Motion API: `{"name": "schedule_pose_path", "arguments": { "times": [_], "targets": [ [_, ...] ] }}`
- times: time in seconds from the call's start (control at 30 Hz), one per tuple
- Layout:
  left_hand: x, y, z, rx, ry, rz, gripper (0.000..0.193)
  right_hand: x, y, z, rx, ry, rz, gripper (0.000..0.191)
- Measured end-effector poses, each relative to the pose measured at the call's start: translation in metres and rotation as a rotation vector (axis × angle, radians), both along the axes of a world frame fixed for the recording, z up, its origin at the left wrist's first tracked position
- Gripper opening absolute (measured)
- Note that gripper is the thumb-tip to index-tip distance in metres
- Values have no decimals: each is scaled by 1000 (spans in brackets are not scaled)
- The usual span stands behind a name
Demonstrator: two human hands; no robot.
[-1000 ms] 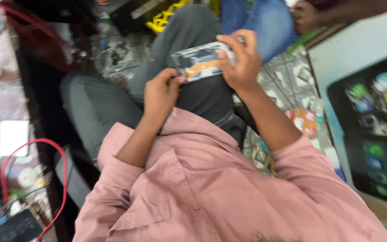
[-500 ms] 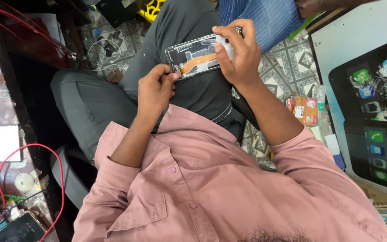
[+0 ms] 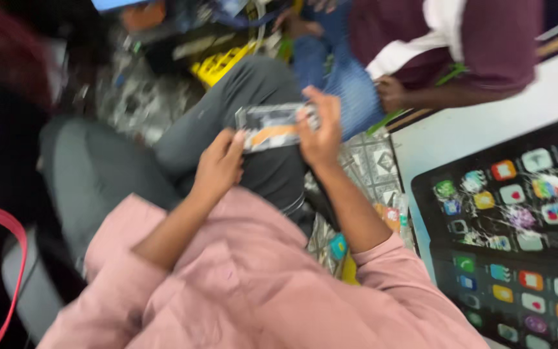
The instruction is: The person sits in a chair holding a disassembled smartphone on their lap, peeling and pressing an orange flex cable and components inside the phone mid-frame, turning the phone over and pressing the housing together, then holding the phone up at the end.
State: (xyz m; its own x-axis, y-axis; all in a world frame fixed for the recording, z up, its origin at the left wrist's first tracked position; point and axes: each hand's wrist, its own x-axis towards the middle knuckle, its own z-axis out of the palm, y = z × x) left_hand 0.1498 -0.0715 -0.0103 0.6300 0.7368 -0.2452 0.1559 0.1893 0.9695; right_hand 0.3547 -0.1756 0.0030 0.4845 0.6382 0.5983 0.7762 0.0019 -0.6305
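I hold an opened phone (image 3: pixel 272 126) over my lap; its inside shows grey parts and an orange strip. My left hand (image 3: pixel 217 165) grips its left end with the fingertips on the edge. My right hand (image 3: pixel 321 129) wraps around its right end, fingers curled over the top. My grey trousers (image 3: pixel 227 129) lie beneath it and my pink shirt (image 3: pixel 247 284) fills the lower view. The picture is blurred by motion.
Another person in a maroon top (image 3: pixel 466 39) and blue jeans (image 3: pixel 337 84) sits at the upper right, a hand (image 3: pixel 392 94) near the knee. A large poster of cracked phone screens (image 3: pixel 518 220) stands at right. A yellow plastic tray (image 3: pixel 224 61) lies beyond my knee. A red cable (image 3: pixel 17 258) loops at left.
The view has swung upward and to the right, bringing the other person into sight. Both hands keep hold of the phone, which now sits lower in the picture.
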Motion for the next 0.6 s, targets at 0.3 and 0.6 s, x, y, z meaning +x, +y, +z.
{"name": "schedule_pose_path", "arguments": {
  "times": [0.3, 0.6],
  "targets": [
    [-16, 13, 9, -10, -48, -64, 40, -9, 2, 3, -25, 252, 15, 42],
    [-9, 3, -4, 741, 195, 104, 37, 3, -6, -10, -40, -108, 3, 41]
  ]
}}
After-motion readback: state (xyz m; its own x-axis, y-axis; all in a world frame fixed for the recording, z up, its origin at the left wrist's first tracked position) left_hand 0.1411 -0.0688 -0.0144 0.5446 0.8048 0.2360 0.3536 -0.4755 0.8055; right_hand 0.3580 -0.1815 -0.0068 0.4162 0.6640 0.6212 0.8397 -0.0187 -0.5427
